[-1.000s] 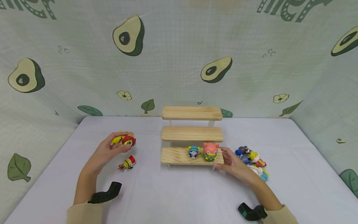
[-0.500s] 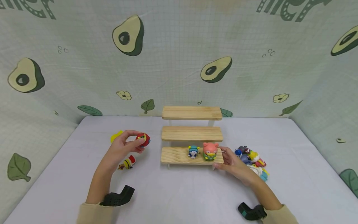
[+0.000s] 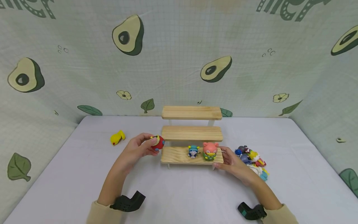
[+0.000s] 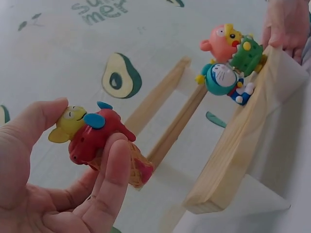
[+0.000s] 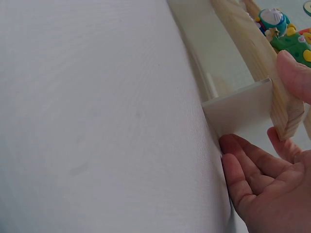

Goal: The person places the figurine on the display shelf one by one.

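Note:
My left hand [image 3: 136,151] pinches a toy figurine [image 3: 159,143] between thumb and fingers, just off the left end of a three-step wooden display stand [image 3: 176,154]. In the left wrist view the figurine [image 4: 103,131] has a yellow face, a red body with blue parts and a waffle-cone base. My right hand [image 3: 234,165] grips the right end of the lowest step; the right wrist view has the thumb on the board [image 5: 286,112] and fingers beside its white leg [image 5: 243,104]. On that step sit a small blue-capped figurine [image 3: 193,151] and a bigger pink-and-green figurine [image 3: 210,151].
A yellow figurine [image 3: 117,137] lies at the left of the white-covered table [image 3: 179,199]. Past my right hand is a pile of several figurines [image 3: 251,160]. Behind the stand hangs an avocado-print cloth [image 3: 173,46].
My left hand has lifted the cone figurine from beside the yellow one and carried it right to the stand. The left arm now hides the striped figurine. My right hand stays in place.

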A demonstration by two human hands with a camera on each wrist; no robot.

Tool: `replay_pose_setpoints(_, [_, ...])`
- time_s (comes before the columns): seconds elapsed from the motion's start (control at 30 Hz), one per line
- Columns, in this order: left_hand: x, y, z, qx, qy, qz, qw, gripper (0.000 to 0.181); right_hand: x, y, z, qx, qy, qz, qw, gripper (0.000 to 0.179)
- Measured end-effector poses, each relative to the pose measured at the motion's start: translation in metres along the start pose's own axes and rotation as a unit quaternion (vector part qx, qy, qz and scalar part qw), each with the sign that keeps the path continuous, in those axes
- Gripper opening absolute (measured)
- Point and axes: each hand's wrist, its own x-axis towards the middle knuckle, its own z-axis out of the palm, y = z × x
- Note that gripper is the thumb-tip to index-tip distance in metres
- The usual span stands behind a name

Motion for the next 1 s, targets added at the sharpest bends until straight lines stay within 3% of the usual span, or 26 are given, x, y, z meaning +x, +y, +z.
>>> replay_pose_setpoints(0.1, [-0.001,0.002,0.005,-0.012,-0.016,-0.007,0.9998,0.042,0.0,0.0,0.0,0.001,0.0,0.001,1.0,0.074])
replay_pose_setpoints(0.53, [0.003,-0.003,0.033,0.039,-0.037,-0.036,0.9979,0.038,0.0,0.0,0.0,0.0,0.0,-0.002,1.0,0.073])
replay_pose_setpoints(0.77, [0.006,-0.009,0.048,0.07,-0.004,-0.039,0.9967,0.035,0.0,0.0,0.0,0.002,0.0,-0.002,1.0,0.074])
replay_pose_setpoints(1.0, [0.008,-0.011,0.057,0.08,0.048,-0.004,0.9956,0.035,0.0,0.001,0.0,-0.001,-0.001,-0.005,1.0,0.073])
